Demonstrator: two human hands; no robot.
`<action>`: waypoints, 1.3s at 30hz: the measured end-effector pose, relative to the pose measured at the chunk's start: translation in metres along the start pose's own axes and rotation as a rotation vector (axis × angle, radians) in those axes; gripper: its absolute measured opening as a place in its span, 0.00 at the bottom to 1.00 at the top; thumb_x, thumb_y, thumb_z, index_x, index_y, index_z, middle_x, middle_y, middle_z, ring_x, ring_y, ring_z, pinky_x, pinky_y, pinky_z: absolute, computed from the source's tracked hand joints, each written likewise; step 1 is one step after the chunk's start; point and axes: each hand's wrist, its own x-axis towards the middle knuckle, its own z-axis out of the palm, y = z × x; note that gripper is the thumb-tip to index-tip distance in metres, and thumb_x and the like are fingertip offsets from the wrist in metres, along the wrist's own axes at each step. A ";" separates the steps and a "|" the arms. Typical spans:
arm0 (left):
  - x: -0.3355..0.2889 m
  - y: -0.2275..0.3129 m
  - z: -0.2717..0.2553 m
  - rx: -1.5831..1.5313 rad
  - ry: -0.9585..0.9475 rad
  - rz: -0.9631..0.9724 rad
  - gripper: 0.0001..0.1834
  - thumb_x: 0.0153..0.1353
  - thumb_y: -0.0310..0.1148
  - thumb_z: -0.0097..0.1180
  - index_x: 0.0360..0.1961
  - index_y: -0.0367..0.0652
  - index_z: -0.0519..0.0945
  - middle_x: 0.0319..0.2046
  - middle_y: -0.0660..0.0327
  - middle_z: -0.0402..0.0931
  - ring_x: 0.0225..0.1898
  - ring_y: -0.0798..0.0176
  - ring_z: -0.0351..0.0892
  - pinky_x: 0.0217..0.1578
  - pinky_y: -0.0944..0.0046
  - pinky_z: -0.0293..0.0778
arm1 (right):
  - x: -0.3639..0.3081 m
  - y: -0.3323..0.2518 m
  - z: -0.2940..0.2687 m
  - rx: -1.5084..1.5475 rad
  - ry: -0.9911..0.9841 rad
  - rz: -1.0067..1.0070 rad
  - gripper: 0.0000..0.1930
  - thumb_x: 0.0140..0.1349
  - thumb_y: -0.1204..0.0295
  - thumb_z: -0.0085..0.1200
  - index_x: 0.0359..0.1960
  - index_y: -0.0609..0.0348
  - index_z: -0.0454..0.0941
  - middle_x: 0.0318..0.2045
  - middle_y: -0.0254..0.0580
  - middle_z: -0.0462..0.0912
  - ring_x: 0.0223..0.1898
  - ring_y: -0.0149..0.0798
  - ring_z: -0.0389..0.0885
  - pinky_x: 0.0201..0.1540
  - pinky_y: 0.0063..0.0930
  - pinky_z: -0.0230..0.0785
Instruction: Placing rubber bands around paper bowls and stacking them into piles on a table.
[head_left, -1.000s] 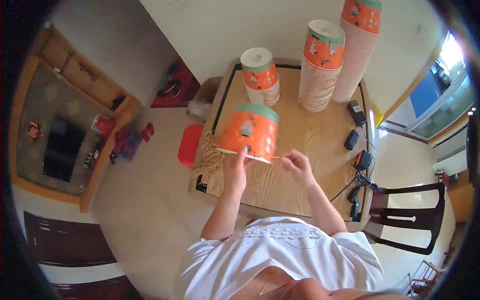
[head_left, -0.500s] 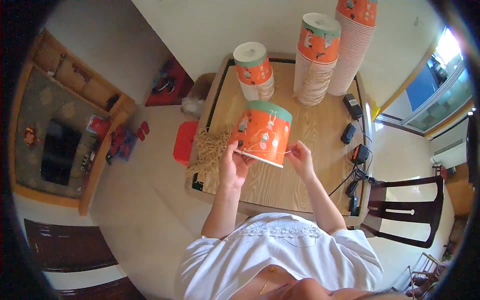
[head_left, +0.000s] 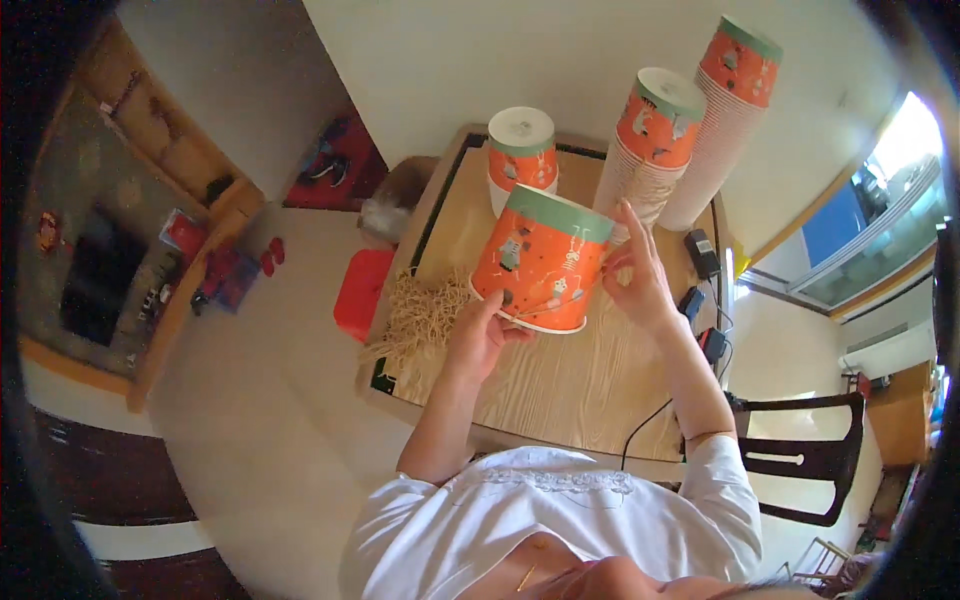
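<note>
An orange paper bucket (head_left: 540, 262) with a green band and printed figures is tilted over the table, its white rim downward. At the rim's near left, my left hand (head_left: 480, 335) grips it, thumb on the outside and fingers underneath. My right hand (head_left: 637, 275) is at the bucket's right side, thumb and forefinger pinched together, other fingers raised. What that pinch holds is too small to tell. A faint pale strand appears to cross the bucket low down near the rim. Beside my left hand lies a heap of beige cords (head_left: 425, 312).
Three stacks of upturned paper buckets stand along the back of the wooden table (head_left: 560, 395): a short stack (head_left: 522, 160), a middle stack (head_left: 655, 135) and a tall stack (head_left: 735, 95). Black adapters (head_left: 702, 254) and cables line the right edge. A red stool (head_left: 360, 295) stands left, a dark chair (head_left: 800, 455) right.
My right hand has moved up from the bucket's rim to its upper right side, fingers now raised. The bucket has turned slightly in my left hand. The whole view has shifted.
</note>
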 end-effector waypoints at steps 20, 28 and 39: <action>0.224 0.006 -0.088 0.891 0.260 0.436 0.12 0.58 0.31 0.51 0.43 0.39 0.73 0.37 0.61 0.75 0.36 0.67 0.74 0.32 0.69 0.72 | 0.257 0.110 0.010 -0.599 0.010 -0.426 0.31 0.48 0.80 0.52 0.56 0.46 0.63 0.54 0.44 0.66 0.52 0.50 0.70 0.46 0.37 0.71; 0.266 0.052 -0.052 1.347 0.262 1.074 0.25 0.53 0.26 0.55 0.54 0.41 0.66 0.50 0.52 0.66 0.50 0.53 0.67 0.53 0.56 0.63 | 0.274 0.171 0.033 -0.614 -0.066 -0.560 0.30 0.48 0.80 0.51 0.56 0.44 0.65 0.58 0.41 0.63 0.53 0.48 0.69 0.51 0.34 0.69; 0.294 -0.037 -0.102 1.193 0.469 0.726 0.15 0.50 0.28 0.60 0.40 0.39 0.72 0.34 0.58 0.70 0.33 0.62 0.70 0.36 0.64 0.70 | 0.264 0.215 0.059 -0.714 -0.076 -0.681 0.28 0.46 0.82 0.53 0.53 0.46 0.68 0.55 0.38 0.67 0.43 0.42 0.74 0.40 0.29 0.73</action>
